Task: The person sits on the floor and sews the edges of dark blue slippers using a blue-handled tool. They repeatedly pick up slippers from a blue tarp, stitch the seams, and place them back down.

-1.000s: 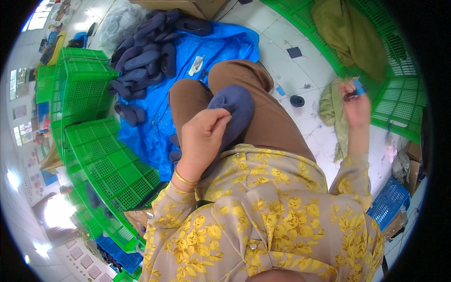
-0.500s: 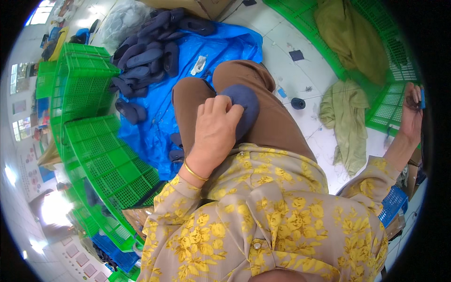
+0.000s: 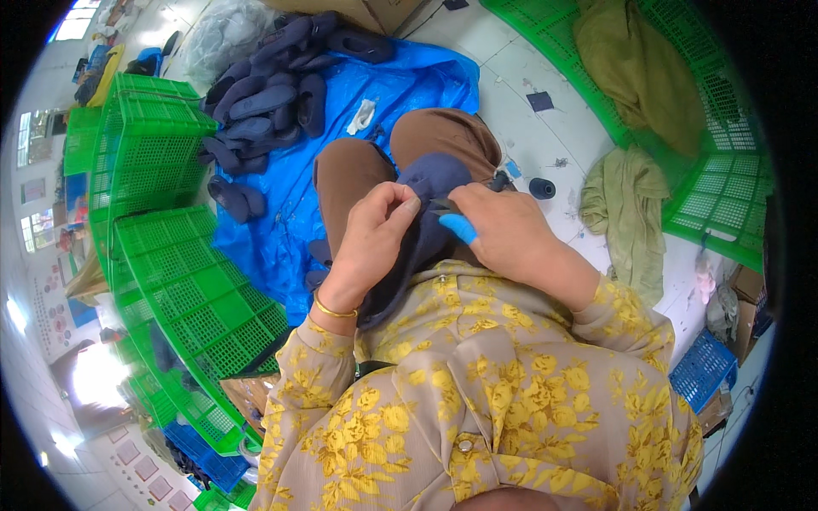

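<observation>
A navy slipper (image 3: 443, 172) rests on my lap, over the brown trousers. My left hand (image 3: 375, 228) has its thumb and forefinger pinched together at the slipper's near side; whether it grips the fabric or a thread there is too small to tell. My right hand (image 3: 515, 234), with a blue cover (image 3: 459, 227) on its thumb, is closed around small dark thread snips (image 3: 443, 205). Their pointed blades reach toward the left fingertips, against the slipper. The snips' dark rear end sticks out above the right hand.
A heap of navy slippers (image 3: 264, 102) lies on a blue plastic sheet (image 3: 375, 81) ahead. Green crates (image 3: 183, 281) stand at left, and another green crate (image 3: 724, 192) at right. Olive cloth (image 3: 626, 221) and a black spool (image 3: 541, 188) lie on the tiled floor.
My right hand has come in from the far right to the slipper, bringing the snips. My left hand has shifted from gripping the slipper's side to a pinch on it.
</observation>
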### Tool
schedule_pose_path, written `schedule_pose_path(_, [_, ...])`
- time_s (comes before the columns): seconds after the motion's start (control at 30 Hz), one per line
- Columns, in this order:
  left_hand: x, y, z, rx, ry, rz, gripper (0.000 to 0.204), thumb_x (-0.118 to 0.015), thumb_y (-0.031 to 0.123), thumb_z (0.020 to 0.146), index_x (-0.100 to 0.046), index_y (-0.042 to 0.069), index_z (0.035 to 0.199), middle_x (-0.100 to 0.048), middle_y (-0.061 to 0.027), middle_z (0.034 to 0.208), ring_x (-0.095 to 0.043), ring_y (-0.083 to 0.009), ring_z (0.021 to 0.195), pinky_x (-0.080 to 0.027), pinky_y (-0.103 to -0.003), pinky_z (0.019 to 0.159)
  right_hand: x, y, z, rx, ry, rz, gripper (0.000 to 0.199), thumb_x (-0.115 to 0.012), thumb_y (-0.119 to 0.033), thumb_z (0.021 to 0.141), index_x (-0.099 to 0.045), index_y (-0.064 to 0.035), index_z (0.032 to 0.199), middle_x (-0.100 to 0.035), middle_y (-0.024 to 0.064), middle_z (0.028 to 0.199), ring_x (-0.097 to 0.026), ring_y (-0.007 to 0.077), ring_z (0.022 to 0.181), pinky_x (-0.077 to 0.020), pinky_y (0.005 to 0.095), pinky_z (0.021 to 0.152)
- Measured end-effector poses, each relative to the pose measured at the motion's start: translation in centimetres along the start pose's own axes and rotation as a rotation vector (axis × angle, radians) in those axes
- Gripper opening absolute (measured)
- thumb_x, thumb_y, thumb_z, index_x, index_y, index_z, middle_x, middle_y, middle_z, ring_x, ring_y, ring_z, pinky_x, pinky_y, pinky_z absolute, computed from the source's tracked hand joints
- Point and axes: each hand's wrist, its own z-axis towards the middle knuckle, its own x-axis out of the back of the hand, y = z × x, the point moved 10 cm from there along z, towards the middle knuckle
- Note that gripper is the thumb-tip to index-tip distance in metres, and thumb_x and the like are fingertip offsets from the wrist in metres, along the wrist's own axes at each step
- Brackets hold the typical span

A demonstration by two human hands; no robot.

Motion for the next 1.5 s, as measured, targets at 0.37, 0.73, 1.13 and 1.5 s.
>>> schedule_pose_path(0.37, [-0.1,0.5,0.0,-0.091,0.073,-0.029,0.013,-0.061,0.012,0.094,-0.06,-0.001,0.094,-0.057,-0.0004,0.078,-0.048,-0.0065,0.072,-0.043,-0.025,0.064,-0.7,-0.7,0.4,0.06,0.053,-0.185,0.026,-0.064,-0.008,0.075,-0.053,-0.0076,0.098,-0.059,0.0106,0.087,-0.064,0.0316,0.068,-0.0496,0.0423,0.06])
schedule_pose_path(0.73, [2.1,1.8,-0.9,-0.093,0.175,-0.154,0.011,-0.06,0.013,0.097,-0.058,0.004,0.104,-0.059,0.002,0.091,-0.055,-0.0062,0.081,-0.045,-0.02,0.075,1.5,1.3,0.3,-0.087,0.178,0.121,0.016,-0.061,-0.016,0.088,-0.057,-0.0061,0.1,-0.065,0.0129,0.091,-0.065,0.035,0.075,-0.0521,0.0428,0.065])
schedule_pose_path(1.13, [4.7,1.4,-7.3,-0.143,0.284,0.714,0.016,-0.064,0.008,0.083,-0.061,0.004,0.098,-0.061,-0.0164,0.089,-0.062,-0.0372,0.08,-0.05,-0.042,0.068,0.6,6.2,-0.4,-0.16,0.176,0.511,0.025,-0.06,-0.002,0.083,-0.061,-0.0088,0.107,-0.067,0.0106,0.097,-0.065,0.0266,0.084,-0.0499,0.0337,0.075])
schedule_pose_path(1.5, [6.8,-3.6,-10.6,-0.004,0.427,0.069,0.012,-0.062,0.012,0.088,-0.06,0.002,0.094,-0.063,-0.0071,0.078,-0.059,-0.0148,0.071,-0.047,-0.03,0.063,-0.4,14.0,-5.6,-0.441,0.234,0.671,0.013,-0.057,-0.009,0.094,-0.059,0.0017,0.1,-0.06,0.0041,0.095,-0.056,0.0138,0.094,-0.0436,0.028,0.088])
